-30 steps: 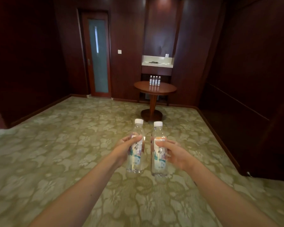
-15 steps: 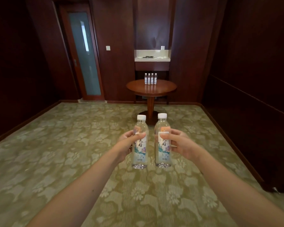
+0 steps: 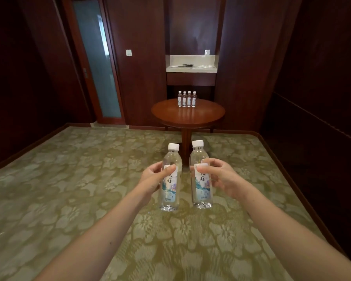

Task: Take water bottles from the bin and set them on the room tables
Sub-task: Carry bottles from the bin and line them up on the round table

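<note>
A dark wood-panelled room with a green floral carpet [image 3: 69, 189] is seen; a frosted-glass door [image 3: 97, 63] lies at the far left and a pale counter niche [image 3: 191, 67] at the far wall. Below the niche a round wooden table [image 3: 187, 115] is observed, with four bottles [image 3: 187, 99] lined up upright near its back edge. One water bottle [image 3: 170, 179] is gripped upright by the left hand [image 3: 154, 177], another water bottle [image 3: 201, 175] by the right hand [image 3: 221, 177], fingers wrapped at label height, both held just beside each other over the carpet, well apart from the table. Judged status: four placed, two in transit, setting-down outstanding. No bin is in view.
</note>
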Available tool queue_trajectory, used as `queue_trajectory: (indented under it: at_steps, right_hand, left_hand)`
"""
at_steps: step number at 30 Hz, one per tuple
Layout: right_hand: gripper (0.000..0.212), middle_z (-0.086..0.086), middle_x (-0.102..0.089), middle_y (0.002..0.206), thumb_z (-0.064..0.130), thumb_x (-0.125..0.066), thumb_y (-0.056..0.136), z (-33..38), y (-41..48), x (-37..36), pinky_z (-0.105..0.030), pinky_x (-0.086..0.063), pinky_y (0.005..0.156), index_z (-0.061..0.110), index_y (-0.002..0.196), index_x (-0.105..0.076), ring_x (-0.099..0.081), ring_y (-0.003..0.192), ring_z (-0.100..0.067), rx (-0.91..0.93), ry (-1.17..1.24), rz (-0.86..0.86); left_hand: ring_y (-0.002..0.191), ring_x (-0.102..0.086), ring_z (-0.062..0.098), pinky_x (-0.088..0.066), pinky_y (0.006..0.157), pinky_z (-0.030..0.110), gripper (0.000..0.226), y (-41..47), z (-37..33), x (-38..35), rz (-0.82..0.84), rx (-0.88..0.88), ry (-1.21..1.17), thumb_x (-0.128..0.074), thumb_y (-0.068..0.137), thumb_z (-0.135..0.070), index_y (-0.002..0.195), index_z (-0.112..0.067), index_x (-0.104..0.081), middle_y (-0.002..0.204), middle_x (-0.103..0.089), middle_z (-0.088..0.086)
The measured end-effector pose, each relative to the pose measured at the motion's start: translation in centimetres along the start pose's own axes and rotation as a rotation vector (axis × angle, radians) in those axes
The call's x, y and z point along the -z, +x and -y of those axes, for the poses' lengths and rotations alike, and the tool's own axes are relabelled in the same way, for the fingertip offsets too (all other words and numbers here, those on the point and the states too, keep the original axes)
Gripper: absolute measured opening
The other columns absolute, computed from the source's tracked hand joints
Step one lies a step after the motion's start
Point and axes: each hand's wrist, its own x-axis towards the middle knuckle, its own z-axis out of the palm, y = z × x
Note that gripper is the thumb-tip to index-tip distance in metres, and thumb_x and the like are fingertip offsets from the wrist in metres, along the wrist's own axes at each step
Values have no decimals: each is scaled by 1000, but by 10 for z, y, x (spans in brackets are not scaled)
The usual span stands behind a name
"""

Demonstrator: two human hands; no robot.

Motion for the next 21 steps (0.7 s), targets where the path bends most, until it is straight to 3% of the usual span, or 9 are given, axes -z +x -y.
queue_trajectory:
  at_steps: [3, 8, 11, 16, 21]
  right_hand:
    - [44, -8, -77, 104, 15, -84, 74, 4, 70, 29, -43, -58, 90, 10, 114, -66, -73, 93, -24, -5, -22, -38]
    - [44, -3, -77, 98, 16, -84, 74, 30, 190, 76, -34, -56, 77, 12, 114, -66, -74, 87, -18, 15, -34, -89]
    - [42, -2, -76, 99, 12, -83, 75, 52, 259, 102, -29, -55, 68, 12, 113, -65, -74, 84, -16, 28, 3, -119]
    - [43, -8, -74, 109, 5, -82, 74, 75, 357, 148, -35, -58, 73, 10, 112, -63, -74, 92, -22, 29, 77, -186]
    - [46, -7, -74, 108, 4, -84, 71, 91, 455, 194, -34, -57, 70, 13, 111, -62, -74, 92, -21, 30, 87, -195]
  left_hand:
    - [96, -71, 20, -54, 97, 44, 67, 80, -2, -12, 9, -8, -11, -85, 54, -43, 115, -25, -64, 102, -76, 0]
    - [98, -71, 18, -55, 95, 42, 77, 229, -16, -31, 54, -16, 3, -89, 57, -44, 125, -23, -62, 105, -76, -2]
    - [99, -72, 20, -53, 98, 45, 66, 315, -38, -44, 102, -26, 17, -87, 66, -39, 125, -22, -61, 104, -76, -2]
    - [101, -71, 19, -53, 97, 44, 54, 430, -62, -70, 155, -16, 18, -86, 71, -29, 119, -21, -62, 105, -76, -2]
    - [102, -71, 16, -54, 96, 45, 70, 537, -72, -96, 158, -3, 31, -91, 60, -39, 122, -23, -63, 109, -75, -4]
